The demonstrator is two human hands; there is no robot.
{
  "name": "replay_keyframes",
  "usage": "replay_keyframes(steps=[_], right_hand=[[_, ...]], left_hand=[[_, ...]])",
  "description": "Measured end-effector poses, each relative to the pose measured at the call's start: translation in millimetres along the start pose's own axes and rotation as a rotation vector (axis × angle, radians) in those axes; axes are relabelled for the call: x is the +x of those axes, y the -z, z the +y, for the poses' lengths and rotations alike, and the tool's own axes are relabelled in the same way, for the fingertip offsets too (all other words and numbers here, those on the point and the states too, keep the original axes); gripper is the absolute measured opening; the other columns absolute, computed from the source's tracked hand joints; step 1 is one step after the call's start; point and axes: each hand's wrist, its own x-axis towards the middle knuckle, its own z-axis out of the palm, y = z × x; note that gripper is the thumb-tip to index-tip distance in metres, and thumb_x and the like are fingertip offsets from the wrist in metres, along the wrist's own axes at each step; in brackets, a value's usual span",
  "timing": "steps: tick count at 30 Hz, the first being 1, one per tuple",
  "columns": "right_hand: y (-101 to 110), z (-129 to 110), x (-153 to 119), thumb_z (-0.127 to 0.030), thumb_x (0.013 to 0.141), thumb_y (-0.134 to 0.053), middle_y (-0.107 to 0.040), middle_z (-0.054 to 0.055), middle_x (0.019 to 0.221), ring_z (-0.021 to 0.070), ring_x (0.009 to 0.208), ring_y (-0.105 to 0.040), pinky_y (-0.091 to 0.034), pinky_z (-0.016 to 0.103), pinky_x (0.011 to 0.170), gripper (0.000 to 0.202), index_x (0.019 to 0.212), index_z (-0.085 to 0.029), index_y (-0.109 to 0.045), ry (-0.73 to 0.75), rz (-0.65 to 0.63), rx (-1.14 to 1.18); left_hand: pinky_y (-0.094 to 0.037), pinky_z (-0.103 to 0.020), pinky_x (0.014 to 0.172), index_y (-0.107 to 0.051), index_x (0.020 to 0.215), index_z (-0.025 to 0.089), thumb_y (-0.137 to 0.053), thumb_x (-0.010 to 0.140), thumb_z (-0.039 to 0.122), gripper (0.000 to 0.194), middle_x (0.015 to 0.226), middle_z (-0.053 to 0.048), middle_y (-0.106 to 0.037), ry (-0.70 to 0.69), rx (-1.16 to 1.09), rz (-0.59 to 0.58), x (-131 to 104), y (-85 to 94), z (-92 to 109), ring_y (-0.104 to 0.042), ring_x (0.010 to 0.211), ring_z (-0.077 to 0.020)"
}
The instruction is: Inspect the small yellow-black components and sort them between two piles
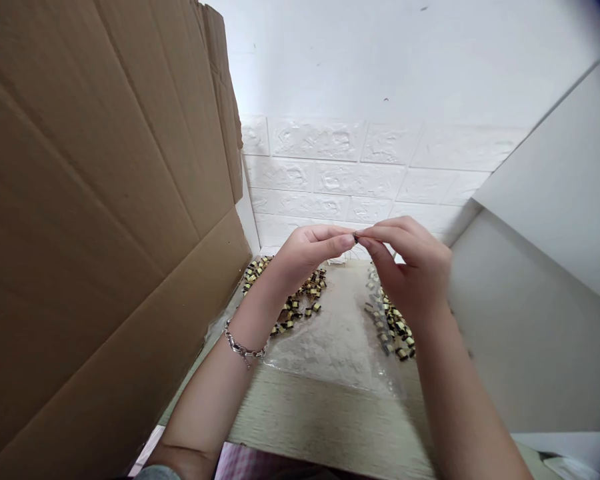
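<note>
Between the fingertips of both hands is a tiny dark piece, apparently a small coil [356,238], with fine hair-like wires near it. My left hand [313,250], with a chain bracelet at the wrist, pinches it from the left. From the right, the thumb and forefinger of my right hand [405,260] close on it too. Below, a heap of small yellow-and-black wound coils [293,310] lies partly behind my left forearm. More coils [400,330] lie beside my right wrist. A clear plastic bag [330,340] is spread flat between the heaps.
A tall cardboard sheet [105,200] walls off the left side. White panels [540,320] stand on the right, and a white brick-patterned wall [330,160] closes the back. The pale wooden tabletop [320,413] ends at a front edge near my body.
</note>
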Motion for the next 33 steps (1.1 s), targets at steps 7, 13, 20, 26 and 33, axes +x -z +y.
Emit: replay_keyframes(steps=[7, 13, 20, 26, 33], right_hand=[[2, 2, 1, -0.014, 0.078, -0.053, -0.061, 0.002, 0.073, 0.0131, 0.071, -0.056, -0.045, 0.026, 0.064, 0.010, 0.077, -0.020, -0.061, -0.022, -0.030, 0.023], [2, 0, 1, -0.014, 0.079, -0.052, -0.060, 0.001, 0.073, 0.0125, 0.071, -0.055, -0.043, 0.026, 0.064, 0.010, 0.076, -0.019, -0.060, -0.036, -0.069, 0.032], [12, 11, 3, -0.014, 0.079, -0.051, -0.061, 0.001, 0.081, 0.0121, 0.077, -0.055, -0.043, 0.025, 0.067, 0.016, 0.086, -0.023, -0.061, -0.075, -0.234, 0.140], [19, 16, 2, -0.022, 0.079, -0.051, -0.060, 0.002, 0.083, 0.0139, 0.080, -0.054, -0.041, 0.027, 0.071, 0.013, 0.086, -0.022, -0.061, -0.380, -0.151, 0.147], [13, 5, 3, -0.043, 0.075, -0.054, -0.054, 0.001, 0.062, 0.0095, 0.059, -0.046, -0.036, 0.023, 0.056, 0.029, 0.068, -0.016, -0.063, -0.841, -0.281, 0.576]], left_hand=[[-0.039, -0.024, 0.072, -0.067, 0.087, 0.019, -0.059, 0.072, 0.035, 0.024, 0.077, -0.001, -0.061, 0.042, -0.066, 0.008, 0, -1.8, -2, -0.051, 0.074, -0.0090], [-0.038, -0.022, 0.070, -0.067, 0.084, 0.019, -0.058, 0.074, 0.033, 0.020, 0.073, 0.000, -0.061, 0.022, -0.088, -0.039, -1, -2.0, -2, -0.050, 0.072, -0.0075], [-0.042, -0.024, 0.074, -0.066, 0.084, 0.019, -0.062, 0.070, 0.033, 0.020, 0.082, -0.002, -0.064, -0.088, 0.084, 0.021, 1, 2.9, -3, -0.056, 0.079, -0.0104], [-0.042, -0.026, 0.073, -0.064, 0.089, 0.017, -0.059, 0.073, 0.031, 0.021, 0.079, -0.003, -0.062, -0.562, 0.809, 0.338, 1, -2.2, -9, -0.054, 0.077, -0.0109], [-0.037, -0.027, 0.072, -0.060, 0.091, 0.019, -0.056, 0.076, 0.026, 0.017, 0.079, -0.001, -0.060, -0.866, 1.262, 0.489, 2, -3.7, -19, -0.051, 0.075, -0.0112]])
